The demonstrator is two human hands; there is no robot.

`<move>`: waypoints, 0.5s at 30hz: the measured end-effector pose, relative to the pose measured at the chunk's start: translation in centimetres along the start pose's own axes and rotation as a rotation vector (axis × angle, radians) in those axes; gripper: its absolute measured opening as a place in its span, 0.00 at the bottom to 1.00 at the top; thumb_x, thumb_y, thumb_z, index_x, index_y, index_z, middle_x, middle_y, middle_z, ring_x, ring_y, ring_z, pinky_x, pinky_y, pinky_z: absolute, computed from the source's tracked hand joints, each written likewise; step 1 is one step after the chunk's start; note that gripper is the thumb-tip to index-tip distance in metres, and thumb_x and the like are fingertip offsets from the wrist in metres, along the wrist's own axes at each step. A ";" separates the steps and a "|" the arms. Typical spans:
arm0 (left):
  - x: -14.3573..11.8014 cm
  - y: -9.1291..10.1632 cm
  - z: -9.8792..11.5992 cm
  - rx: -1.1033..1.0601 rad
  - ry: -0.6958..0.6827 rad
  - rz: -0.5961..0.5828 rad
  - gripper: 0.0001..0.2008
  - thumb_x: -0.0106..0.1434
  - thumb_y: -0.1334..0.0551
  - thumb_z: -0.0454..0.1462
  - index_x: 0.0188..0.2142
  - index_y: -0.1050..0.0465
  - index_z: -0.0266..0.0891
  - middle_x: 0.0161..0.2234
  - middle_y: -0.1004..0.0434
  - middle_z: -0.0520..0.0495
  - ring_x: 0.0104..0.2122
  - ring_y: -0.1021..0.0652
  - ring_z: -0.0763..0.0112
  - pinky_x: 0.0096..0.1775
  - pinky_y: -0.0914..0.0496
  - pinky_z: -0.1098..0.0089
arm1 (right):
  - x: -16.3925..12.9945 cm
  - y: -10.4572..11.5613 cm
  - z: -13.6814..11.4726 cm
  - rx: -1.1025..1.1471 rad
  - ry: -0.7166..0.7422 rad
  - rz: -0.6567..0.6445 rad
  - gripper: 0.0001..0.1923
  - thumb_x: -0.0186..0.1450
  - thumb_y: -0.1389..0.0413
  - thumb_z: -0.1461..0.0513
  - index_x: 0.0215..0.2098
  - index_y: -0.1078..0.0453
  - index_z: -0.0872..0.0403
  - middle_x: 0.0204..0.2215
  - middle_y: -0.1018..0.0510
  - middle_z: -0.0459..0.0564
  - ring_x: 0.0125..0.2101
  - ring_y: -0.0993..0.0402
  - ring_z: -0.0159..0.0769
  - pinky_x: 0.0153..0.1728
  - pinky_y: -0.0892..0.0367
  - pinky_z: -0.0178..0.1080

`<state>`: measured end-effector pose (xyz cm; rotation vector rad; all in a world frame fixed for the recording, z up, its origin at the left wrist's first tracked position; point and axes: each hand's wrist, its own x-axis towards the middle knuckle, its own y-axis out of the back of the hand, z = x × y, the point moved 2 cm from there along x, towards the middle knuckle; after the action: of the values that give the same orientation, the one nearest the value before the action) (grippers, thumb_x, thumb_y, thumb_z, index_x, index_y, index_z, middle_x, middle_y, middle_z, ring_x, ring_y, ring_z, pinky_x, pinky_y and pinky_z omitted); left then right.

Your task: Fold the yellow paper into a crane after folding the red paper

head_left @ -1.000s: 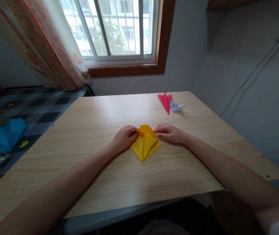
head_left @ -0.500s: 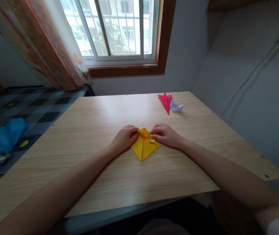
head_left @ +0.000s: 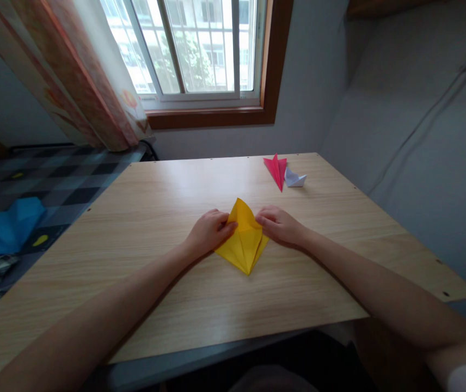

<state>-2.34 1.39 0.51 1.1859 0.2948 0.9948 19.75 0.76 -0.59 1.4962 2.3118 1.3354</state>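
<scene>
Forearms: both bare forearms reach in from the near edge and meet at mid-counter.
Counter: the pale wood-grain counter (head_left: 167,305) carries all the paper pieces.
Yellow paper: the folded yellow paper (head_left: 244,239) sits at the middle of the counter between the two hands, its near tip resting on the wood and its far tip lifted to a peak.
Left hand: the left hand (head_left: 208,233) pinches the left edge of the yellow paper, fingers curled and touching it.
Right hand: the right hand (head_left: 279,224) pinches the right edge in the same way, fingertips closed on the flap.
Risk: the lifted flaps look springy; if either pinch slackens, the fold could likely pop open and lose its crease line.
Risk, alignment: uneven pull from the two sides could skew the peak off the centre crease and leave a lopsided shape.
Risk, tearing: a hard tug at the thin tip could rip the paper where the layers meet.
Red paper: a folded red paper (head_left: 277,169) lies near the far right of the counter, well apart from the hands.
White paper: a small folded white paper (head_left: 295,178) lies just beside the red paper.
Blue cloth: a blue cloth (head_left: 6,226) rests on the checked bed (head_left: 69,182) at the left.
Window: a window (head_left: 196,49) with a curtain (head_left: 81,76) stands farthest off.
</scene>
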 end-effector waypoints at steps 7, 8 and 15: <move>-0.1 -0.1 0.0 -0.002 -0.025 0.016 0.15 0.66 0.44 0.40 0.23 0.35 0.40 0.22 0.33 0.51 0.28 0.31 0.67 0.32 0.40 0.68 | -0.2 -0.1 -0.7 0.039 -0.140 0.030 0.11 0.65 0.45 0.59 0.28 0.26 0.54 0.27 0.24 0.47 0.31 0.31 0.37 0.33 0.39 0.36; -0.1 -0.1 -0.1 -0.004 -0.044 0.014 0.15 0.66 0.44 0.40 0.23 0.34 0.40 0.22 0.32 0.51 0.28 0.30 0.67 0.32 0.39 0.68 | -0.2 -0.3 -0.7 0.036 -0.161 0.043 0.09 0.64 0.46 0.62 0.28 0.26 0.54 0.27 0.23 0.47 0.31 0.31 0.36 0.32 0.39 0.36; -0.2 -0.4 0.0 0.024 -0.209 0.012 0.17 0.67 0.43 0.43 0.23 0.36 0.40 0.23 0.30 0.52 0.29 0.30 0.68 0.38 0.37 0.66 | -0.2 -1.0 -1.0 -0.086 -0.244 0.107 0.07 0.59 0.46 0.67 0.24 0.29 0.55 0.24 0.25 0.47 0.27 0.32 0.34 0.28 0.44 0.35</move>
<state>-2.23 1.23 0.07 1.3034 0.1343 0.8709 18.71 -0.13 -0.72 1.6720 2.0283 1.1824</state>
